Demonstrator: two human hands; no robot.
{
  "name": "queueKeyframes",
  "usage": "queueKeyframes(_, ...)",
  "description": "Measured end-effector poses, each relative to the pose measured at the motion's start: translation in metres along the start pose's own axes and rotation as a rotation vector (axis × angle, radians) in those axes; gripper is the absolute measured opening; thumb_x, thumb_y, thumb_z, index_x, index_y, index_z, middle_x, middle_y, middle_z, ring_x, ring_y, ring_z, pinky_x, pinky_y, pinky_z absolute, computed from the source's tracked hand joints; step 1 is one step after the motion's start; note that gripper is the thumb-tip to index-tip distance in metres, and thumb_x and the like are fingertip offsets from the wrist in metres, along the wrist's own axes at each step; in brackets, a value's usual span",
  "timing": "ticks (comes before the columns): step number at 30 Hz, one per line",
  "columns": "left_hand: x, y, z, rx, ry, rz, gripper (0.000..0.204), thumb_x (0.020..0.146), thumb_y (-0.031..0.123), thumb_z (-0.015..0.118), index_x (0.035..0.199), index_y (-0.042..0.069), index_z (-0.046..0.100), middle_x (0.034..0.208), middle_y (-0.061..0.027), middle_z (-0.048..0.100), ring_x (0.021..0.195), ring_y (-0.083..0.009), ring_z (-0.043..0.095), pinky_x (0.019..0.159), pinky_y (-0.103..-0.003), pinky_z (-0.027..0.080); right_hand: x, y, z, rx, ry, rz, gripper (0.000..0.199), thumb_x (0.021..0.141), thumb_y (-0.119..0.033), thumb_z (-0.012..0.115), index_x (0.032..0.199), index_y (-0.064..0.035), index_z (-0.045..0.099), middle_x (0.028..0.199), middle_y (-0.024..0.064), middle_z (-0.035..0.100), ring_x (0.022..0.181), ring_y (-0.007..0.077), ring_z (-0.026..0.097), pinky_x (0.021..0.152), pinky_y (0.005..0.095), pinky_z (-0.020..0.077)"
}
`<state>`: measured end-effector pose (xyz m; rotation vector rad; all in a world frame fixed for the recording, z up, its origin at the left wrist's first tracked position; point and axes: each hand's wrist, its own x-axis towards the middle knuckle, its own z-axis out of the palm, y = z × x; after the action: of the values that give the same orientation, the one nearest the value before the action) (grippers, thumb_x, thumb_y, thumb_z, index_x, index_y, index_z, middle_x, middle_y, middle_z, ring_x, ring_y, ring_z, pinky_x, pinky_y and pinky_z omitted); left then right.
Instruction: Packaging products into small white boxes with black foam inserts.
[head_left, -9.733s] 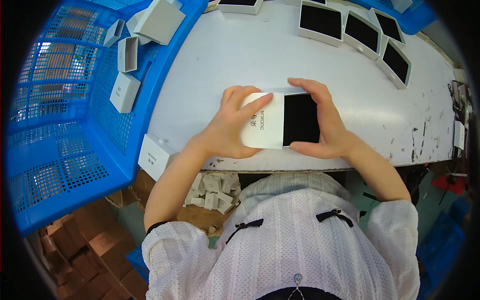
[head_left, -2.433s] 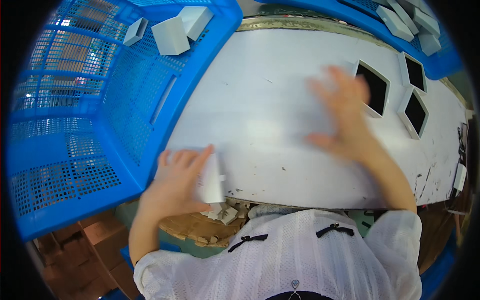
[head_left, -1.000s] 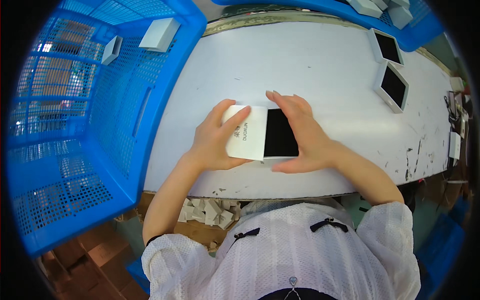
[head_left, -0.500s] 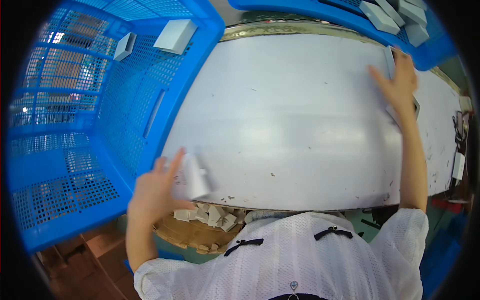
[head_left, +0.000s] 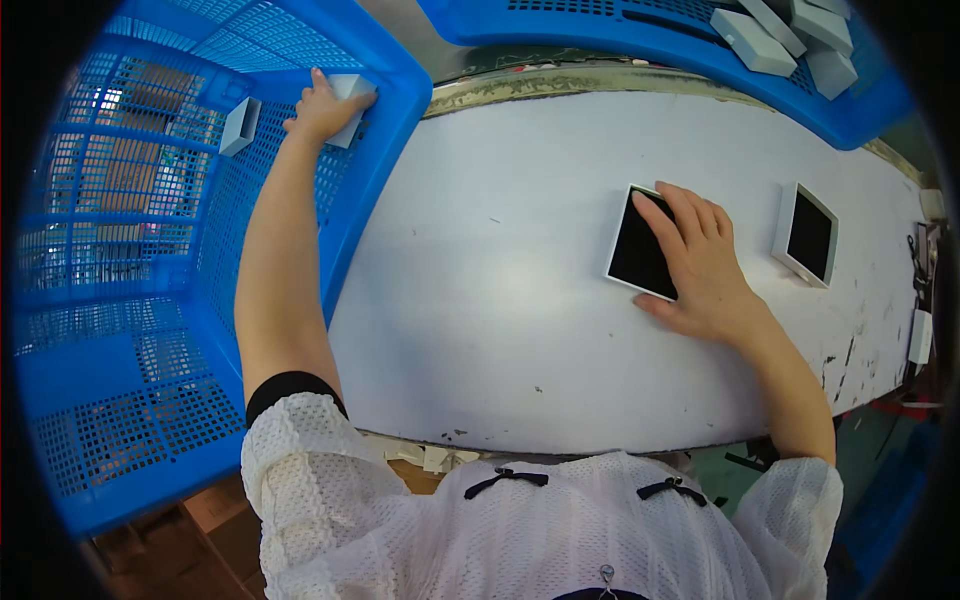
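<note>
My left hand (head_left: 322, 108) reaches into the blue crate (head_left: 395, 130) on the left. Its fingers and thumb close over a white box (head_left: 347, 88) against the crate's inner side, hiding part of it. Over the table, my right hand (head_left: 712, 262) grips a shallow white box with a black inside (head_left: 640, 250), thumb at its near edge and fingers along its far right side. A similar white box with a black inside (head_left: 810, 238) stands to the right of that hand, untouched.
Another small white box (head_left: 239, 127) leans in the blue crate. A second blue crate (head_left: 600, 32) at the back holds several white boxes (head_left: 752, 42). The white tabletop (head_left: 500, 300) lies between. White pieces (head_left: 440, 459) show below its front edge.
My left hand has gone from the blurred white piece at the table's front left up into the crate. My right hand has drawn a black-lined box leftward from the far right.
</note>
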<state>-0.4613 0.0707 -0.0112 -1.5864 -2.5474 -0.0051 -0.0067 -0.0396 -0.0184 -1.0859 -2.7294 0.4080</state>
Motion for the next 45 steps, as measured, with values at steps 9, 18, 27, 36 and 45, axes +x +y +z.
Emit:
queueKeyframes(9, -0.164, 0.016, -0.004, -1.538, 0.043, 0.341, 0.109, 0.064, 0.026, 0.078, 0.145, 0.003, 0.008, 0.137, -0.0176, 0.029, 0.125, -0.0283, 0.037, 0.103, -0.040, 0.033, 0.018, 0.003, 0.019, 0.174, 0.152, 0.019, 0.091, 0.056, -0.016, 0.072, 0.138, -0.0094, 0.031, 0.132, 0.0181, 0.036, 0.122, 0.0346, 0.035, 0.101, 0.0457, 0.0261)
queueKeyframes(18, -0.296, 0.042, 0.006, -1.122, -0.220, 0.415, 0.106, 0.058, 0.011, 0.079, 0.137, 0.002, 0.010, 0.129, -0.0182, 0.032, 0.122, -0.0309, 0.036, 0.102, -0.042, 0.032, 0.012, -0.056, 0.046, 0.288, 0.218, -0.086, 0.092, 0.054, -0.017, 0.073, 0.135, -0.0059, 0.032, 0.131, 0.0188, 0.039, 0.120, 0.0345, 0.037, 0.098, 0.0470, 0.0275)
queueKeyframes(27, -0.285, 0.042, -0.004, -0.802, -0.278, 0.842, 0.107, 0.058, 0.022, 0.080, 0.141, -0.001, 0.016, 0.135, -0.0239, 0.023, 0.123, -0.0414, 0.030, 0.103, -0.046, 0.029, -0.017, -0.059, 0.046, 0.641, 0.152, -0.325, 0.106, 0.055, -0.025, 0.080, 0.140, -0.0058, 0.019, 0.140, 0.0216, 0.028, 0.127, 0.0387, 0.030, 0.104, 0.0508, 0.0206)
queueKeyframes(36, -0.334, 0.020, -0.008, -0.567, -0.222, 0.747, 0.099, 0.057, 0.033, 0.078, 0.134, -0.005, 0.029, 0.133, -0.0279, 0.024, 0.121, -0.0434, 0.027, 0.102, -0.047, 0.029, -0.009, -0.076, 0.050, 0.358, 0.231, -0.291, 0.091, 0.066, -0.040, 0.074, 0.141, -0.0144, 0.029, 0.144, 0.0238, 0.021, 0.133, 0.0440, 0.018, 0.102, 0.0642, 0.0105)
queueKeyframes(45, -0.530, -0.122, -0.018, -0.274, 0.037, -0.214, 0.110, 0.062, 0.060, 0.071, 0.136, -0.005, 0.023, 0.138, -0.0263, 0.018, 0.130, -0.0384, 0.018, 0.106, -0.048, 0.019, -0.084, 0.117, 0.009, -0.044, 0.512, 0.781, 0.064, 0.075, -0.037, 0.068, 0.129, -0.0084, 0.048, 0.137, 0.0311, 0.033, 0.126, 0.0435, 0.035, 0.105, 0.0459, 0.0282)
